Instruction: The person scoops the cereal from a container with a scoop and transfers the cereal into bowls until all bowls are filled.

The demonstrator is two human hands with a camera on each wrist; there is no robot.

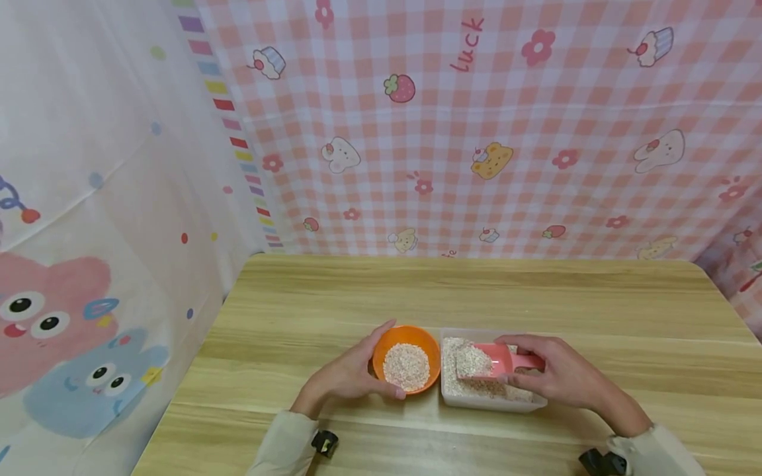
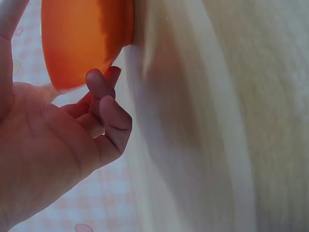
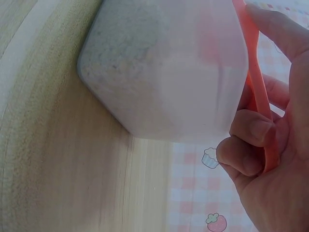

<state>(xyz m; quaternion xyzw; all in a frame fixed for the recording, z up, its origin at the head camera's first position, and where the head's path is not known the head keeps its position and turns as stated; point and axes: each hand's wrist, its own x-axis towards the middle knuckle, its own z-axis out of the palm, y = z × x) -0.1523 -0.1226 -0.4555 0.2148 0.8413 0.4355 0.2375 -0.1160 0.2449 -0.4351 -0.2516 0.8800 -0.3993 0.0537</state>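
Observation:
An orange bowl (image 1: 436,360) stands on the table with pale, oat-like flakes (image 1: 407,366) inside. My left hand (image 1: 351,370) holds it from the left side, thumb at the near rim and fingers round the far side. In the left wrist view, fingertips touch the orange bowl (image 2: 79,43) low on its wall. Close by on the right is a translucent plastic container (image 1: 494,402) of similar flakes. My right hand (image 1: 562,370) grips a pink scoop (image 1: 503,360) by its handle, and the scoop, heaped with flakes, is over the container. The right wrist view shows curled fingers on the handle (image 3: 260,92).
A wood-grain table (image 1: 333,284) extends around the bowl and container. Behind it hangs a pink checked cloth (image 1: 452,132), and a white cartoon-printed cloth (image 1: 137,198) hangs at the left.

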